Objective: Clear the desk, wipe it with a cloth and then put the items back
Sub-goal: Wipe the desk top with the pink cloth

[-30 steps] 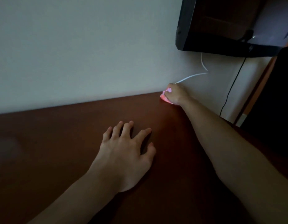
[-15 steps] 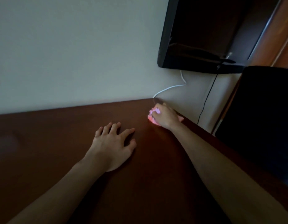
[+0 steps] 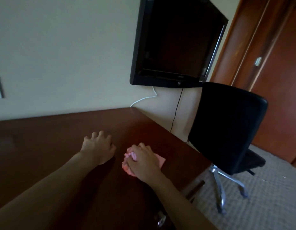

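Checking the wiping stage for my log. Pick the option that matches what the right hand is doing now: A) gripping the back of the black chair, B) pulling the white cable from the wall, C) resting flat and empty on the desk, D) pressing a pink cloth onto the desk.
D: the right hand lies closed over the pink cloth on the desk, while the left hand rests empty beside it.

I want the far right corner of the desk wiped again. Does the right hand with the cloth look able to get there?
Probably yes. The right hand presses the pink cloth on the desk, and the wood between it and the far right corner lies bare. The white cable hangs on the wall behind it.
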`<state>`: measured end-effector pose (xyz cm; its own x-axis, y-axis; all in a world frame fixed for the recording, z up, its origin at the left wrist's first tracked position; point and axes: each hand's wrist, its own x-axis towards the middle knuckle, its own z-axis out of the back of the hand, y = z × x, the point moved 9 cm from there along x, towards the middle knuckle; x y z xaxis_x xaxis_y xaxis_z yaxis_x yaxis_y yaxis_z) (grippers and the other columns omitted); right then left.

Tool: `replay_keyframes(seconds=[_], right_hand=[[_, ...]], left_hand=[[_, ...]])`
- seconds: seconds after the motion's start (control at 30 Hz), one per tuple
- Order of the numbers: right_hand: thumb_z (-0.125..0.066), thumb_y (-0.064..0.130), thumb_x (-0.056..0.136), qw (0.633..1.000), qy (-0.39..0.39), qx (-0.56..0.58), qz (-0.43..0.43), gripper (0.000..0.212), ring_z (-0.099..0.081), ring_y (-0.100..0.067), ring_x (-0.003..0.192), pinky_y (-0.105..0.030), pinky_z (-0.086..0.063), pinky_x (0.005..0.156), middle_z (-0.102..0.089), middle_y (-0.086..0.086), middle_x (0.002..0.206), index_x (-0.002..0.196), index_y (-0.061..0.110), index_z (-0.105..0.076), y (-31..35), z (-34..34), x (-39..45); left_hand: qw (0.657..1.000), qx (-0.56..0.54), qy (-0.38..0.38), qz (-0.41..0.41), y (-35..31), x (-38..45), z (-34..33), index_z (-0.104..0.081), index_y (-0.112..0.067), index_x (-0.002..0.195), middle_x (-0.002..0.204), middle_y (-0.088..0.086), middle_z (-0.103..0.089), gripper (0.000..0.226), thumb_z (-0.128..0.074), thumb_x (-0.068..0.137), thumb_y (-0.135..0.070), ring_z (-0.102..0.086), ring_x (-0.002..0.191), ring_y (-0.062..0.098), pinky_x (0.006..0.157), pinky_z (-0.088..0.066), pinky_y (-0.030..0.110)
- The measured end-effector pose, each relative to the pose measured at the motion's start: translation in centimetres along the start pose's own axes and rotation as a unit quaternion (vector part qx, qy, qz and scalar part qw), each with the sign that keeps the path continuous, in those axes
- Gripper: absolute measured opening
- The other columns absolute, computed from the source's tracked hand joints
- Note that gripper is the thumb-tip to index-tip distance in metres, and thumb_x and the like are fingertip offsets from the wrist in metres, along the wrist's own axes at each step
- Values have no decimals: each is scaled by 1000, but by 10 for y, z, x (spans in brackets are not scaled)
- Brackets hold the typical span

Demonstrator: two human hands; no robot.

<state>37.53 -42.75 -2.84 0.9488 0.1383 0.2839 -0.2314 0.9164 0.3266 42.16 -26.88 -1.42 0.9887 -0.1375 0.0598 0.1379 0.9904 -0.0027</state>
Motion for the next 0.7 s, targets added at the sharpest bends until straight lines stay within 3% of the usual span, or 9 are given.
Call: replay_keyframes(seconds=[0.17,0.27,0.37,0.5,0.7], right_hand=[[-50,45,99,998,29,22,51,25,-47,-10,106,-34,-47,88,-53,10,118,120,33,-57,31,6,-61],[-52,40,99,995,38,29,87,21,-46,-9,103,-32,-43,81,-48,14,109,117,33,-59,42,12,-84],[-52,38,97,992,44,38,109,23,-49,-11,102,-36,-46,83,-52,11,108,115,30,-64,44,16,-95],[-55,40,96,992,41,47,110,23,-55,-9,101,-34,-46,87,-57,12,108,112,32,-69,36,15,-80],[-56,39,95,998,7,32,44,22,-58,-14,101,-32,-44,87,-60,6,110,110,31,-69,-21,14,-6]], left_hand=[[999,-38,5,-17,0,-77,2,-49,-31,136,141,8,-45,55,-30,96,-62,-43,132,32,105,-40,51],[999,-31,2,-15,12,-119,-2,-38,-37,148,153,8,-35,60,-28,96,-66,-31,143,31,112,-31,51],[1000,-24,-8,-15,22,-145,-8,-30,-40,154,160,7,-27,65,-25,95,-68,-20,150,29,119,-22,52],[998,-63,8,-10,29,-150,-17,-23,-42,156,163,7,-22,67,-23,96,-69,-16,151,28,122,-15,52],[998,-55,27,-29,35,-144,-21,-14,-44,158,165,4,-15,69,-18,95,-73,-12,153,27,124,-14,51]])
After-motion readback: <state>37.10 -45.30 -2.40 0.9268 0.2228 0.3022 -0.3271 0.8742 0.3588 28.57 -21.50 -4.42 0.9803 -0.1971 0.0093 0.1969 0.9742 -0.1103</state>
